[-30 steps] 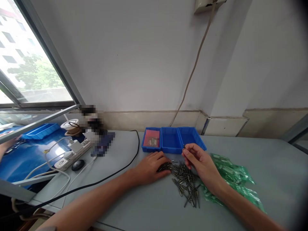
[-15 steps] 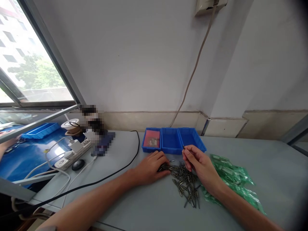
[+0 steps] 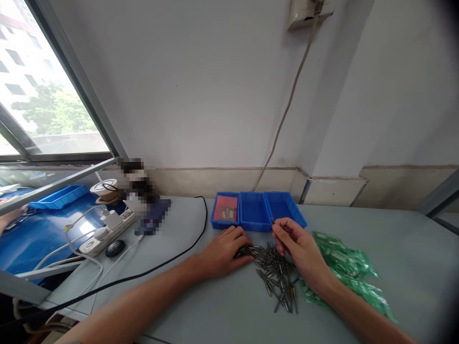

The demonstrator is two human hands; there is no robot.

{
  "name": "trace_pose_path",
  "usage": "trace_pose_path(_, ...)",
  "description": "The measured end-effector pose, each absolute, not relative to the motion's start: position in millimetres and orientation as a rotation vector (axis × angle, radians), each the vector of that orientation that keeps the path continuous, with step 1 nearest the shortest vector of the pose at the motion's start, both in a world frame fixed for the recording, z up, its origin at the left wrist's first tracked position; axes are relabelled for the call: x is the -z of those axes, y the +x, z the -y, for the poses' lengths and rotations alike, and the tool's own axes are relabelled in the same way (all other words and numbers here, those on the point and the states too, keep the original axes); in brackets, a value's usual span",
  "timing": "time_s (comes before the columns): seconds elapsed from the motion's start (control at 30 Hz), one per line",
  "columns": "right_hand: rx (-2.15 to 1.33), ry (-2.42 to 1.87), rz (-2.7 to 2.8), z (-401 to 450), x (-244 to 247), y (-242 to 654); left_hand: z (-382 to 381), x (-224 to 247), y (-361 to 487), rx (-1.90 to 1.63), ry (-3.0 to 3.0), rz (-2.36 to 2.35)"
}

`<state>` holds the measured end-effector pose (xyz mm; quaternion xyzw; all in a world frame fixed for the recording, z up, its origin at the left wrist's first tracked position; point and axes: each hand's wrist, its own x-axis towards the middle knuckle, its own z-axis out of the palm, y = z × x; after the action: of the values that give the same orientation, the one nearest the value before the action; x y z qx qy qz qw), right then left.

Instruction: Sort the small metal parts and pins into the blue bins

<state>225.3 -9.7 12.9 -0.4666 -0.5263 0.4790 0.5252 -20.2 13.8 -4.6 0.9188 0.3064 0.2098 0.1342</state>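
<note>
– what's furthest left?
– another person's hand [image 3: 12, 215], cut off by the frame edge. nearer, a pixelated patch [image 3: 152, 217] hides whatever is there.
– and the left arm [image 3: 154, 291]?
– it slants in from the bottom, elbow out of frame, low over the counter [image 3: 201, 315]. the left grip [image 3: 227, 252] lies palm down, fingers bent and thumb apart from them, cupped round the left end of the pins [image 3: 274, 265]. it covers some, so i can't count them.
– where's the main heap?
– loose on the counter between the two grips, in front of the blue trays [image 3: 255, 224].
– the right grip [image 3: 296, 241]?
– raised by the heap, forearm slanting in from bottom right, thumb and forefinger pinched on a small dark piece [image 3: 273, 221]. only its tip shows; the fingers hide the rest.
– and past that?
– green bags [image 3: 347, 260], partly behind the forearm, contents hard to make out.
</note>
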Motion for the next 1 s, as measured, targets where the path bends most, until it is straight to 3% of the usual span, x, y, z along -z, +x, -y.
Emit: trace_pose_path(1.0,-0.993,-1.191,1.279,9.3,-8.9,226.4,-14.2,5.1,-20.9,-0.590,2.670,-0.907)
